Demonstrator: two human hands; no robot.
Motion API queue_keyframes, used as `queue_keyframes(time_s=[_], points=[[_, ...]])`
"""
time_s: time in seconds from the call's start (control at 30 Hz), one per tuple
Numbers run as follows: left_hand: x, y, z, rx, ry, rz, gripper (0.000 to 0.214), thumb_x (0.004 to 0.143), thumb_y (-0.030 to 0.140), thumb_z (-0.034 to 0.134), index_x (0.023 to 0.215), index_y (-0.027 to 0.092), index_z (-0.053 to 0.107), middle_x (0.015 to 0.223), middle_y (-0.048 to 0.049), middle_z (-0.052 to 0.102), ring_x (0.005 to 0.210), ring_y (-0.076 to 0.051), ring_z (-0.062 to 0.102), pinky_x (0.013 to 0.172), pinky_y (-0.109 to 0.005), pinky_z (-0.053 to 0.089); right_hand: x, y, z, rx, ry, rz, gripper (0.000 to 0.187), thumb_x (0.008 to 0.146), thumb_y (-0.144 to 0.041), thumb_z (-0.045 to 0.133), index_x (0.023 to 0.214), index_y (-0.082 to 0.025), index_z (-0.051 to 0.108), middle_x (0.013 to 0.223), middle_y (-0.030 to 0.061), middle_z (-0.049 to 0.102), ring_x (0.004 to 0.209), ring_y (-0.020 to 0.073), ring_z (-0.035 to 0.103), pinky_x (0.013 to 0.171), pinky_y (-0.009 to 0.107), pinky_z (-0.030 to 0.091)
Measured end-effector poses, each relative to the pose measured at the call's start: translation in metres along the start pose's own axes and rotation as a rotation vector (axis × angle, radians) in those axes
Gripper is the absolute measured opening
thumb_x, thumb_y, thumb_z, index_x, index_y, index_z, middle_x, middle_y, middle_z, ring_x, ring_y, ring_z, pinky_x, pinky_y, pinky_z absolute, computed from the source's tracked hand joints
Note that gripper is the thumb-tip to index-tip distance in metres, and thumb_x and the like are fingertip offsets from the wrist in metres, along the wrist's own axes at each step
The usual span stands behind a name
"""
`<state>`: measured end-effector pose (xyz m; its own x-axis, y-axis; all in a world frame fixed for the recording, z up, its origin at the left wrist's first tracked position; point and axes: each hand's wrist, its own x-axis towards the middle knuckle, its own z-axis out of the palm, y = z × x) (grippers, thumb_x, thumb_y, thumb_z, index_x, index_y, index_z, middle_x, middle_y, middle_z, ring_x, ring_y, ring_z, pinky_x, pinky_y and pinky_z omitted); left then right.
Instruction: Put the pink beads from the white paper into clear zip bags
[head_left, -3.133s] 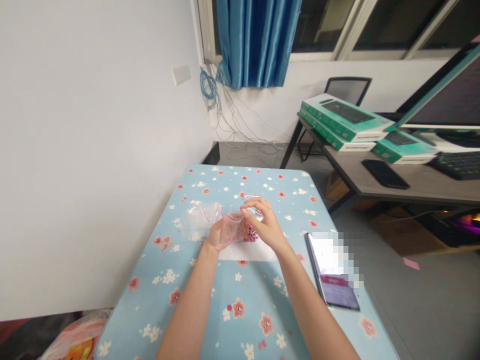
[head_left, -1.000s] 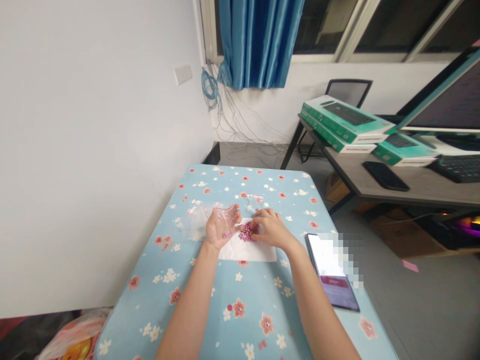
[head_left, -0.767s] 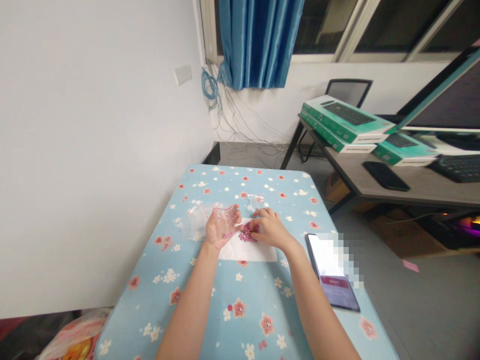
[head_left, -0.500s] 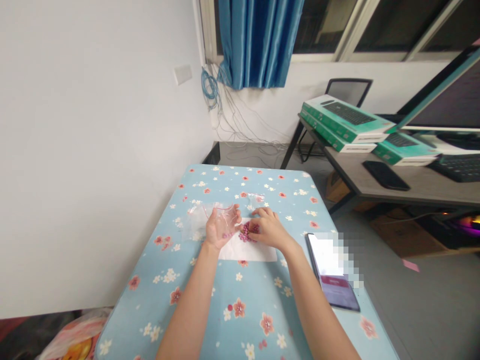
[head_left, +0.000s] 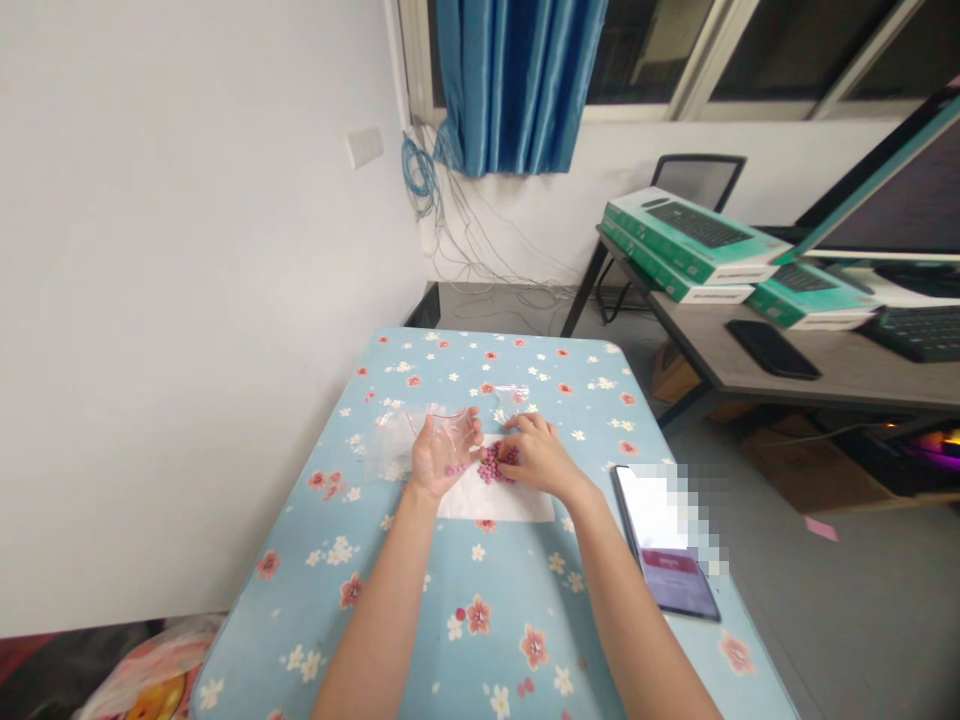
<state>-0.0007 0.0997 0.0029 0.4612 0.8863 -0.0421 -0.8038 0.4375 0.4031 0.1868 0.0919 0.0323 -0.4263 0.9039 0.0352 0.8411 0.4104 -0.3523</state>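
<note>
The left hand [head_left: 430, 464], loosely curled, holds a clear bag [head_left: 453, 436]; the right hand [head_left: 543, 456] bends over pink beads [head_left: 491, 466], any pinch hidden.

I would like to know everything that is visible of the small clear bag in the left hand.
The small clear bag looks like thin, soft, creased plastic, with a red line along its upper edge. A few pink beads show low in it. It sits in the cupped left hand, between thumb and fingers, its red-lined edge uppermost in the view. Whether its mouth is open, or it touches the larger clear bag close by, I cannot tell.
</note>
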Motion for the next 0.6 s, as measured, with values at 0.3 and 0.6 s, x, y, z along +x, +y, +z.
queue_keyframes(time_s=[0.3, 0.6], points=[[-0.001, 0.0, 0.003, 0.01, 0.027, -0.005, 0.057, 0.076, 0.058, 0.054, 0.104, 0.01, 0.062, 0.085, -0.0101, 0.061, 0.072, -0.017, 0.057, 0.065, -0.031, 0.049, 0.002, 0.002, 0.002, 0.033, 0.03, 0.001, 0.009, 0.076, -0.029, 0.064, 0.078, -0.022, 0.07, 0.116, 0.0088, 0.055, 0.113, 0.0296, 0.039, 0.09, 0.043, 0.033], [0.001, -0.004, 0.002, 0.115, -0.069, -0.06, 0.053, 0.072, 0.052, 0.063, 0.103, 0.008, 0.063, 0.085, -0.0109, 0.064, 0.072, -0.019, 0.059, 0.074, -0.036, 0.048, 0.003, -0.007, -0.022, 0.53, 0.459, 0.034, 0.017, 0.083, -0.038, 0.058, 0.085, -0.023, 0.066, 0.112, 0.0066, 0.059, 0.113, 0.0247, 0.047, 0.101, 0.043, 0.028]])
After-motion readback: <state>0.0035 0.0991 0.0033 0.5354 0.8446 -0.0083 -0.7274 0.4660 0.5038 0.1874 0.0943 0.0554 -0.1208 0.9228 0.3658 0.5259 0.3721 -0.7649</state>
